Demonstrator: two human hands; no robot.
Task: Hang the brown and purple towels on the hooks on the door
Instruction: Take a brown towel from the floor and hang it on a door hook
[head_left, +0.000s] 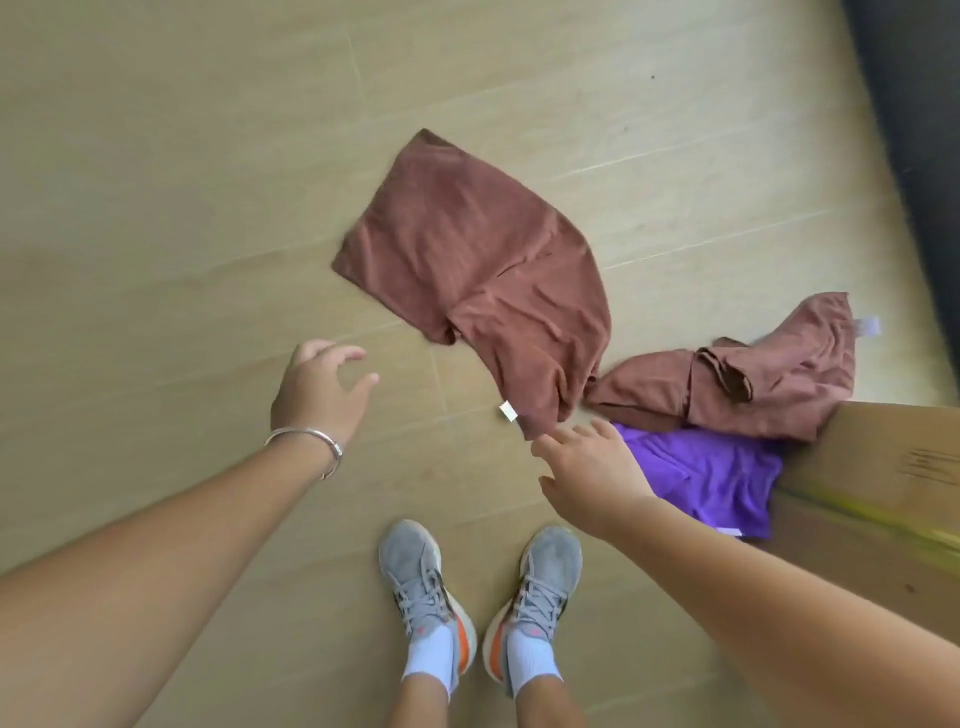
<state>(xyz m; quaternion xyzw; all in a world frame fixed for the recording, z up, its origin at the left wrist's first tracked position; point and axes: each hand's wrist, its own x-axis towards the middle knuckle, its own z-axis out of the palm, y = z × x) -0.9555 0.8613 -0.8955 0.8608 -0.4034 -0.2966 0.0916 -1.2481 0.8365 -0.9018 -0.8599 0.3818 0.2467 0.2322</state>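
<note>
Brown terry cloth lies spread on the pale wooden floor (156, 156): the large brown towel (467, 249) is the landmark here, rumpled and partly folded over itself, with a small white tag (506, 411) at its near corner. Just right of that corner a second brown towel (753, 384) sits in a crumpled heap, and the purple towel (711, 473) lies nearer the person than that heap, partly tucked under it and against a cardboard box (883, 467).

The right hand (587, 478) reaches for the large towel's near corner, its fingertips at the cloth's edge; whether that grip has closed on the fabric I cannot tell. The left hand (322, 389), with a silver bracelet (311, 441) at the wrist, hovers left of the towel with its grip spread and empty. Grey shoes (483, 597) stand nearest the camera. No door or hooks are in view.

Risks, as I judge them: pinching only the tag or a thin corner could let the heavy cloth slip free on the lift. The two brown towels touch, so pulling one may drag the other along. A trailing end could also catch underfoot.
</note>
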